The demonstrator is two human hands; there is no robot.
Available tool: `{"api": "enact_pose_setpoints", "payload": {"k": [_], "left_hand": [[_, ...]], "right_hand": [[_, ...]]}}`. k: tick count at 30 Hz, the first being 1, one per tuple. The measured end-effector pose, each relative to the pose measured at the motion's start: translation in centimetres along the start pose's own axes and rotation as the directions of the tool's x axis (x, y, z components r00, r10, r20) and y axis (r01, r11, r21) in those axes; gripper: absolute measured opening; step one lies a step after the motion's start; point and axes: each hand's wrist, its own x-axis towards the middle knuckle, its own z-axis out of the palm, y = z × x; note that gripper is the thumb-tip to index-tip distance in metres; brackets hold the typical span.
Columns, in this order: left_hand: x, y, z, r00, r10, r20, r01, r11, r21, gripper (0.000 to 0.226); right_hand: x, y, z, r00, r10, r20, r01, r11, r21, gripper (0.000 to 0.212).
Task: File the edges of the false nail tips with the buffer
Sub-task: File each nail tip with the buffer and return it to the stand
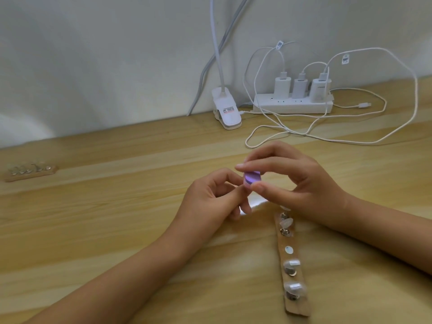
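Observation:
My right hand (292,181) pinches a small purple buffer block (252,178) between thumb and forefinger, above the middle of the wooden table (105,218). My left hand (212,197) is beside it with fingers curled, its fingertips meeting the buffer; a clear nail tip (245,208) seems pinched there, mostly hidden. A wooden holder strip (293,265) lies below my right hand, carrying several clear false nail tips (287,222) on small metal stands.
A second wooden strip (30,172) with nail tips lies at the far left. At the back stand a white clip lamp (226,109) and a power strip (293,105) with three chargers. White cables (327,134) loop across the table behind my hands.

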Motion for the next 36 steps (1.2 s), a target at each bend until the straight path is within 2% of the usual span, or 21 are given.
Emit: {"api": "enact_pose_setpoints", "payload": {"k": [3,4,6,9,12,15,19,21,25,28,30,33,36], "left_hand": [[0.12,-0.13,0.01,1.0,-0.012,-0.011,0.012,1.0,-0.021,0.011],[0.11,-0.14,0.03,1.0,-0.012,-0.009,0.012,1.0,-0.022,0.011],[0.04,-0.13,-0.01,1.0,-0.01,0.0,0.01,1.0,-0.02,0.012],[-0.05,-0.22,-0.05,1.0,-0.021,0.006,0.021,0.999,-0.042,0.01],[-0.06,-0.17,0.05,1.0,-0.025,0.013,0.026,0.999,-0.043,0.01],[-0.04,-0.16,0.09,0.999,-0.047,0.006,0.047,0.996,-0.074,0.01],[-0.05,-0.12,0.12,0.999,-0.051,0.011,0.051,0.997,-0.053,0.011],[-0.07,-0.12,0.08,0.998,-0.058,0.008,0.058,0.996,-0.062,0.009],[0.0,-0.19,0.1,0.998,-0.056,0.02,0.057,0.998,-0.04,0.012],[-0.06,-0.26,0.03,0.998,-0.063,0.012,0.064,0.996,-0.062,0.007],[-0.02,-0.25,-0.03,0.998,-0.066,0.011,0.066,0.996,-0.065,0.006],[0.03,-0.26,-0.01,0.998,-0.056,0.025,0.057,0.997,-0.047,0.007],[0.0,-0.21,0.01,0.998,-0.056,0.036,0.057,0.997,-0.044,0.006]], "right_hand": [[0.08,0.08,-0.09,0.993,0.121,0.002,-0.119,0.977,0.175,0.029],[0.03,0.1,-0.1,0.994,0.11,0.01,-0.11,0.976,0.19,0.029],[-0.08,0.31,-0.13,0.998,0.06,0.023,-0.063,0.988,0.141,0.024],[0.14,0.27,-0.08,0.99,0.139,-0.007,-0.136,0.976,0.172,0.02],[-0.11,0.29,0.18,0.998,0.062,0.003,-0.062,0.989,0.135,0.019],[0.01,0.31,0.02,0.984,0.176,-0.005,-0.171,0.964,0.202,0.018],[-0.07,0.2,0.16,0.994,0.11,0.01,-0.11,0.974,0.196,0.019],[0.04,0.06,0.12,0.979,0.204,0.004,-0.197,0.938,0.284,0.019],[0.01,0.13,0.2,0.981,0.194,0.022,-0.193,0.943,0.273,0.019],[0.02,0.06,0.1,0.947,0.321,0.021,-0.304,0.873,0.381,0.027],[-0.08,0.12,0.13,0.946,0.325,-0.007,-0.298,0.873,0.386,0.028],[-0.06,0.07,0.29,0.933,0.358,0.042,-0.346,0.856,0.384,0.028],[-0.03,0.16,0.25,0.935,0.355,0.007,-0.329,0.861,0.389,0.03]]}}
